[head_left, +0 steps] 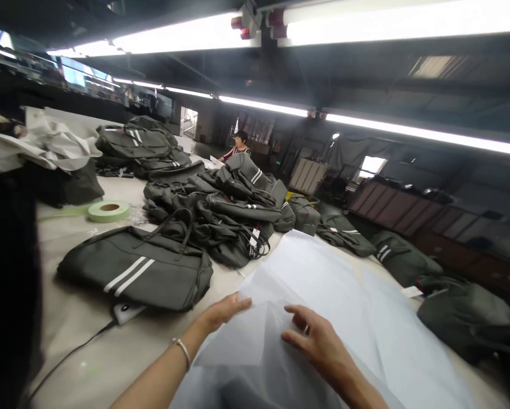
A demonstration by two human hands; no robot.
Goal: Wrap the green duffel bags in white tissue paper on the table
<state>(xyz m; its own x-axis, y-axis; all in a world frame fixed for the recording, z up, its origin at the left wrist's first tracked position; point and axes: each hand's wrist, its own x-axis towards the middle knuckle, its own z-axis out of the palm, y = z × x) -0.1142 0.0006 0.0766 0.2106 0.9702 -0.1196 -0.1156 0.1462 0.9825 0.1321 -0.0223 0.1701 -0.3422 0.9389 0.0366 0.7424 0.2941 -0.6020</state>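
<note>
A thin, wrinkled pale sheet (331, 278) lies on the surface (79, 346).
A dark bag (131, 270) shows two white stripes; the left hand (226, 312) is at the sheet's left edge, grip unclear; the farther tag (255, 237) is unreadable; the right hand (312, 335) is open over the sheet, fingers bent.

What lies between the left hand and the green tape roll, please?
In the head view, a dark striped duffel bag lies between the left hand and the tape roll.
</note>
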